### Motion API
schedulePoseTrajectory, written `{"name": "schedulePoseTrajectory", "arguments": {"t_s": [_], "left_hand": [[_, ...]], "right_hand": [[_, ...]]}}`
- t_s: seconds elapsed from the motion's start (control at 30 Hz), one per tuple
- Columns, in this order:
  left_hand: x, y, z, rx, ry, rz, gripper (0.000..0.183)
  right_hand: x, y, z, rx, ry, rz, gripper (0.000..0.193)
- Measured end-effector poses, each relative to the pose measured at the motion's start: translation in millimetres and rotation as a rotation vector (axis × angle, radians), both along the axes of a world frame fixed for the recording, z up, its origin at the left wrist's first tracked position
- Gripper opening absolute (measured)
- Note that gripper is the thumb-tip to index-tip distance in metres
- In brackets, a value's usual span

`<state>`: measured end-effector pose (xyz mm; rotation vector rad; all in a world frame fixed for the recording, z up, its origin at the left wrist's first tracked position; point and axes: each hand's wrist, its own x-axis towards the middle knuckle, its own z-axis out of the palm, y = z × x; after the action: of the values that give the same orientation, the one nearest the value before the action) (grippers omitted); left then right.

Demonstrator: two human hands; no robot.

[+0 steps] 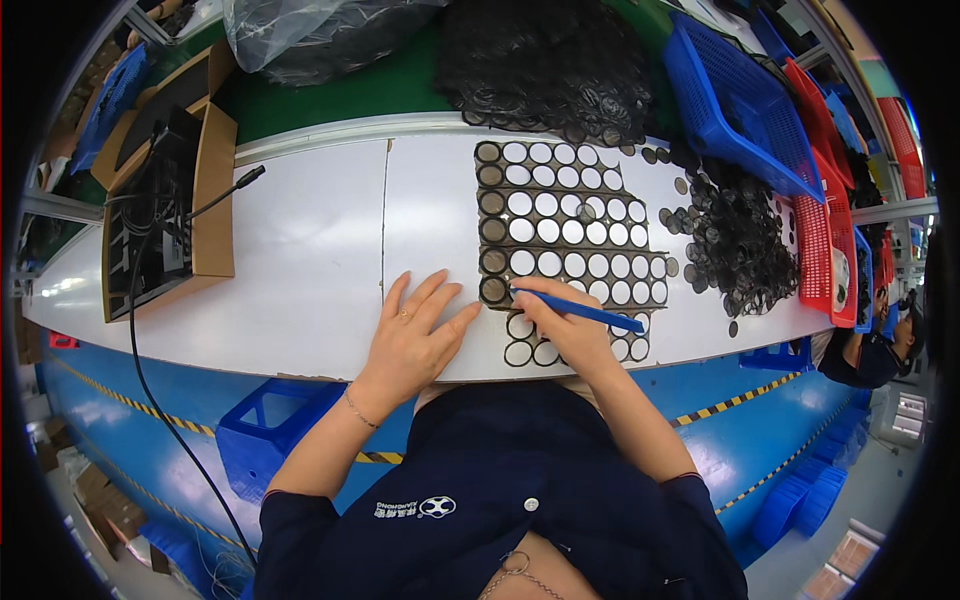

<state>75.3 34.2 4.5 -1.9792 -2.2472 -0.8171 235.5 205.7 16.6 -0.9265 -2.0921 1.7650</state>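
Note:
My left hand (pixel 418 335) lies spread on the white tabletop, just left of a dark perforated sheet (pixel 547 190) with rows of round holes. White shows through most holes, while the leftmost column still carries dark mesh discs (pixel 492 230). A slim blue pen-like tool (pixel 612 319) is gripped in my right hand (pixel 570 338), its tip at the sheet's lower left disc. Whether it is a pen or tweezers I cannot make out. Below, partly under my right hand, lies another strip of black rings (pixel 518 354).
Loose dark discs (pixel 740 240) are heaped at the right, beside red baskets (pixel 818 250) and a blue basket (pixel 745 120). A stack of black perforated sheets (pixel 545 60) lies behind. A cardboard box (pixel 213 190) with a black cable stands left. Another person (pixel 872 350) is at far right.

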Motion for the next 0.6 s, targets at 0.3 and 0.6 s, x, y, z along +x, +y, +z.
{"name": "schedulePoseTrajectory", "arguments": {"t_s": [0.3,0.6], "left_hand": [[-5.8,5.1,-4.9,0.021,0.026,-0.015,0.033],[-5.9,10.4,-5.4,0.026,0.026,-0.021,0.031]], "right_hand": [[-13.3,-7.7,-5.0,0.068,-0.001,0.127,0.024],[-15.4,-11.5,-6.3,0.691,0.095,0.165,0.023]]}}
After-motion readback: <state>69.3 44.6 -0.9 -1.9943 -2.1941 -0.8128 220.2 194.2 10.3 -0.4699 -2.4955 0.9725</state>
